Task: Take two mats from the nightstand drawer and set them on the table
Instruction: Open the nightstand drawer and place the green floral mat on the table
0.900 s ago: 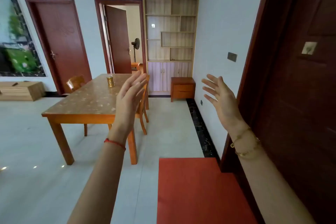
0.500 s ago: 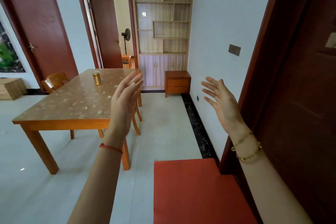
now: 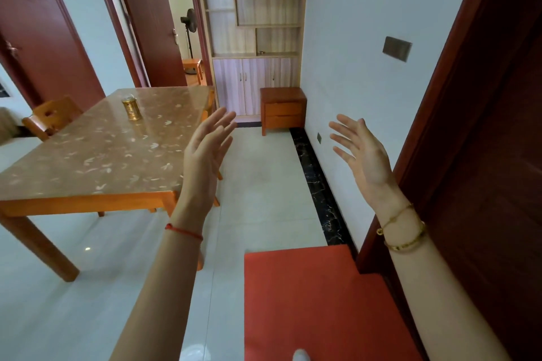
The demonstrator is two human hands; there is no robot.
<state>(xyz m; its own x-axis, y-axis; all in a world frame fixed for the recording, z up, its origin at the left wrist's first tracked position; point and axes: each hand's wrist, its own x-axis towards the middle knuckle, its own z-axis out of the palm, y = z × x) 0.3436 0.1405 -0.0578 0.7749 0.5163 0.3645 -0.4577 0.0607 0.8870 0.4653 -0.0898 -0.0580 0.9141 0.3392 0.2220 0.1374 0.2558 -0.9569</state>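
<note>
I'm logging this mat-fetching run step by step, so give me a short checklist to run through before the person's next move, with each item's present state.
1. Left hand free to grasp: ok, open and empty.
2. Right hand free to grasp: ok, open and empty.
3. Nightstand in sight: ok, it stands at the far wall beside the cabinet.
4. Floor path to the nightstand: ok, bare tiles between the table and the wall.
5. Nightstand drawers open: not ok, both fronts look shut.
6. Mats inside: cannot tell, hidden.
7. Room on the table: ok, only a gold can stands there.
</note>
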